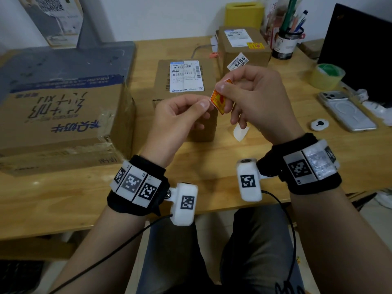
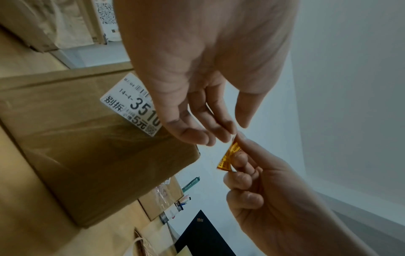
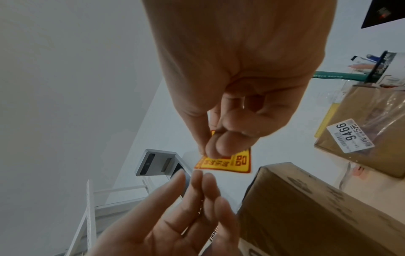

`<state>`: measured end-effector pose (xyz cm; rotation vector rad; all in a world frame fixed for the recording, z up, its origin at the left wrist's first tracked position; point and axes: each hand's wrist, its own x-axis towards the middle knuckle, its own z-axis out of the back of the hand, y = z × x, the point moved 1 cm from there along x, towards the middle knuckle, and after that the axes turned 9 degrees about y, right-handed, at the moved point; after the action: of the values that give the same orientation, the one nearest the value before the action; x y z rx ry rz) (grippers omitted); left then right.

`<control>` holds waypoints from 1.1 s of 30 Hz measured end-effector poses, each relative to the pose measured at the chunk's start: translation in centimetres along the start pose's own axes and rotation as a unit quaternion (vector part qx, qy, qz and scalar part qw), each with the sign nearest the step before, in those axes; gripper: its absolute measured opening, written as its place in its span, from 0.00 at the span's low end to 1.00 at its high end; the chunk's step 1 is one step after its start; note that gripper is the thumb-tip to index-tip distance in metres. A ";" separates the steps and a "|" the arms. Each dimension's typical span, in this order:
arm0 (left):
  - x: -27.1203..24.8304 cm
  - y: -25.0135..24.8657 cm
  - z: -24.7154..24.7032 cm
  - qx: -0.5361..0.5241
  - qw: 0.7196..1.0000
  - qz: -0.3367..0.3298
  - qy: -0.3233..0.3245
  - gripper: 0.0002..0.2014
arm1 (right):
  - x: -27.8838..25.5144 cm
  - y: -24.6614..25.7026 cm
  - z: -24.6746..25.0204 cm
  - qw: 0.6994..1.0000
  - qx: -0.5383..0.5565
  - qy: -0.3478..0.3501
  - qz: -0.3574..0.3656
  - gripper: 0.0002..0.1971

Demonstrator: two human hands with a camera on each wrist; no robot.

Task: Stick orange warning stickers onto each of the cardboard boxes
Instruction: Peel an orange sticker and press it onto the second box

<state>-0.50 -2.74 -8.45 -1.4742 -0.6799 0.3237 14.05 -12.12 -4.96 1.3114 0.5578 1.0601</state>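
Observation:
My right hand [image 1: 222, 90] pinches an orange warning sticker [image 1: 220, 100] between thumb and fingers, held in the air above the middle cardboard box [image 1: 184, 81]. In the right wrist view the sticker [image 3: 232, 162] hangs below the pinching fingertips. My left hand [image 1: 204, 106] has its fingertips at the sticker's left corner; the right wrist view shows those fingers [image 3: 197, 175] fairly straight, just off the edge. A large box [image 1: 63, 115] stands at the left. The far box [image 1: 244, 52] carries an orange sticker [image 1: 255, 45] on top.
A white backing slip [image 1: 240, 132] lies on the wooden table [image 1: 275, 115] under my right hand. At the right are a tape roll [image 1: 327, 76], a phone [image 1: 347, 111], a pen cup [image 1: 287, 43] and a black laptop [image 1: 360, 49]. A yellow box [image 1: 244, 14] stands at the back.

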 end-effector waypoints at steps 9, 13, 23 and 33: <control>0.4 0.2 -0.2 0.050 0.998 -0.018 -0.025 0.06 | 0.0 0.1 -0.2 1.000 -0.026 0.003 0.003 0.06; 0.4 0.3 -0.2 0.036 0.999 -0.021 -0.026 0.07 | 0.0 0.1 -0.2 1.000 -0.025 0.003 0.001 0.07; 0.4 0.3 -0.1 0.024 0.999 -0.029 -0.017 0.08 | -0.1 0.4 -0.2 0.999 -0.037 0.010 -0.004 0.05; 0.6 0.7 -0.2 0.021 0.999 -0.044 -0.020 0.05 | -0.5 0.7 -0.5 0.999 -0.020 0.032 -0.010 0.18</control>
<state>0.18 -2.48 -8.95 -1.3962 -0.7642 0.2979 13.23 -12.33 -4.55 1.2389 0.5928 1.0946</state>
